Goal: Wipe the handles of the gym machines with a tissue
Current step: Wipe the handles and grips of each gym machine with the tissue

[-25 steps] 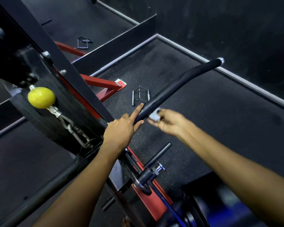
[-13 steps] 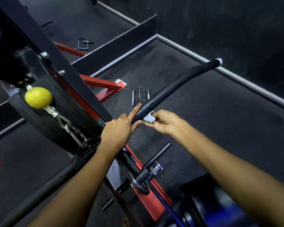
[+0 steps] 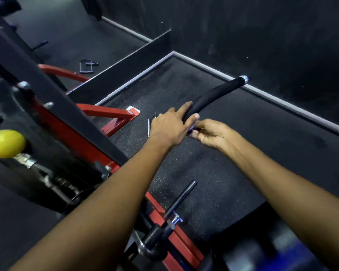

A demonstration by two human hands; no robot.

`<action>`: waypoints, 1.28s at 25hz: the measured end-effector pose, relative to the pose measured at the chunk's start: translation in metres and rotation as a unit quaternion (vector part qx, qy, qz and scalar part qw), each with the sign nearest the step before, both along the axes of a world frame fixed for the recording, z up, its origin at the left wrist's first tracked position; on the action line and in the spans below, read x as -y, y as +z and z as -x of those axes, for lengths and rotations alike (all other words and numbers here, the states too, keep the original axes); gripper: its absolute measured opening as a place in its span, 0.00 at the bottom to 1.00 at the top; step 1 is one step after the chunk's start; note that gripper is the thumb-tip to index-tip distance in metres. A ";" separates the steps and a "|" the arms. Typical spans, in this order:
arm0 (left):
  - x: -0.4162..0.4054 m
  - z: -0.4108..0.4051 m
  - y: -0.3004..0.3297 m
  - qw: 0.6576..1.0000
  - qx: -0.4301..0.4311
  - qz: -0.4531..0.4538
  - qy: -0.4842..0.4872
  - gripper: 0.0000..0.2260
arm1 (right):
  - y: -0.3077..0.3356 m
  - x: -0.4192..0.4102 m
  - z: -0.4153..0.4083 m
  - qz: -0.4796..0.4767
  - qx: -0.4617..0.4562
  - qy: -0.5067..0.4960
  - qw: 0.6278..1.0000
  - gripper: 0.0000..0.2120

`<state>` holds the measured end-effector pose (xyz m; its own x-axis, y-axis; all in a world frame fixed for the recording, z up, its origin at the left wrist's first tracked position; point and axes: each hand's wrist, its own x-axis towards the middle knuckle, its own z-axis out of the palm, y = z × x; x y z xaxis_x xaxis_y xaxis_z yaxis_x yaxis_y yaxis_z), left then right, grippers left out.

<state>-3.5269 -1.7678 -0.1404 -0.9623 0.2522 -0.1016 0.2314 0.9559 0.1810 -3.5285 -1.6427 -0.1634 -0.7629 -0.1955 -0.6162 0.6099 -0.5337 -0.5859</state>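
Nearest the camera, both forearms reach forward and meet at the inner end of the padded handle (image 3: 213, 95). The left hand (image 3: 169, 127) lies on that end from the left, its forefinger stretched along the top of the padding and its thumb curled against the underside, so it holds the bar steady. The right hand (image 3: 209, 133) sits just below and to the right of it, touching the left thumb, with its fingers gathered into a pinch on the tissue (image 3: 191, 128), of which only a small pale scrap shows between the two hands.

From there the handle runs away from the person, up and to the right, over the dark rubber floor (image 3: 243, 153) toward the pale skirting at the floor's far right edge, ending in a metal cap (image 3: 244, 78). Its long axis points directly away from the hands, and the whole padded length beyond the left forefinger lies bare.

The right hand is the nearer to that free length and carries the tissue, so the wipe should probably travel outward along the bar toward the cap while the left hand braces the inner end.
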 end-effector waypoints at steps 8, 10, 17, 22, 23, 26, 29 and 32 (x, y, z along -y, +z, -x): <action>-0.008 0.010 -0.016 0.999 -0.005 0.010 -0.032 0.24 | -0.010 -0.057 0.078 0.041 0.070 -0.285 0.955 0.18; -0.010 0.010 -0.016 0.999 -0.008 0.010 -0.031 0.23 | -0.008 -0.040 0.063 0.057 0.043 -0.252 0.965 0.17; -0.014 0.004 -0.015 0.999 -0.017 0.000 -0.034 0.23 | -0.001 -0.084 0.102 -0.049 0.040 -0.372 0.926 0.11; -0.015 0.001 -0.013 0.999 -0.014 0.004 -0.028 0.23 | -0.011 -0.091 0.097 -0.026 -0.028 -0.424 0.905 0.14; -0.016 0.001 -0.013 0.999 -0.019 0.006 -0.031 0.23 | -0.011 -0.100 0.102 -0.006 -0.031 -0.439 0.898 0.13; -0.017 0.002 -0.012 0.999 -0.023 0.008 -0.036 0.23 | -0.014 -0.100 0.105 -0.004 -0.020 -0.435 0.900 0.11; -0.016 0.003 -0.011 0.999 -0.017 0.005 -0.026 0.23 | -0.026 -0.069 0.084 0.045 -0.023 -0.338 0.940 0.16; -0.016 0.005 -0.009 0.999 -0.023 0.006 -0.023 0.23 | -0.018 -0.065 0.073 0.085 -0.017 -0.310 0.947 0.17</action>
